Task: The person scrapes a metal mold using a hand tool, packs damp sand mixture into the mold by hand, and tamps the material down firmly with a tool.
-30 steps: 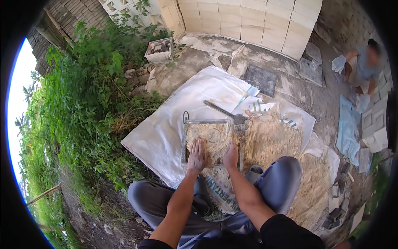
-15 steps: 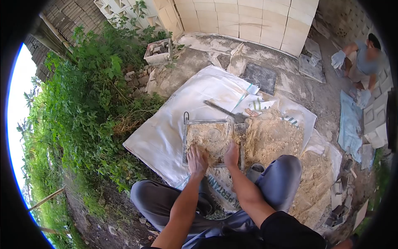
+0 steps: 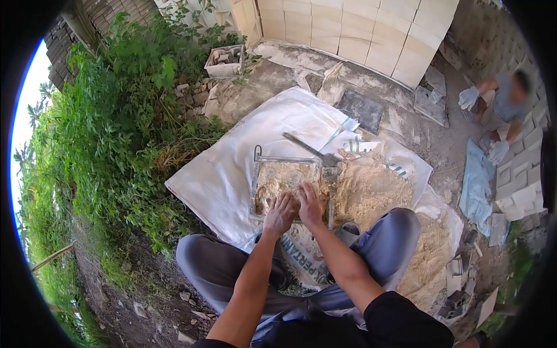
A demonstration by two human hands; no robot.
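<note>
A square metal mould (image 3: 253, 188) with a wire loop at its far left corner lies on a white woven sack (image 3: 217, 174). Pale, sandy mix (image 3: 281, 174) fills it, with a faint round mark near the far side. My left hand (image 3: 280, 213) presses on the mix near the mould's close edge, fingers stretched out. Beside it, nearly touching, my right hand (image 3: 310, 204) lies flat with fingers extended forward. Neither hand holds anything. A heap of the same mix (image 3: 371, 188) sits right of the mould. Behind it rests a trowel-like tool (image 3: 304, 145) with a long dark handle.
Leafy plants (image 3: 127, 116) crowd the left side. A dark square slab (image 3: 360, 110) lies beyond the sack, before stacked pale tiles (image 3: 354, 29). A box of rubble (image 3: 225, 61) stands at the back. At right, a person in gloves (image 3: 505, 107) crouches near a blue sheet (image 3: 477, 185).
My right hand has moved from the mould's right edge inward onto the mix, beside my left hand, and its fingers have straightened. My left hand has shifted slightly right.
</note>
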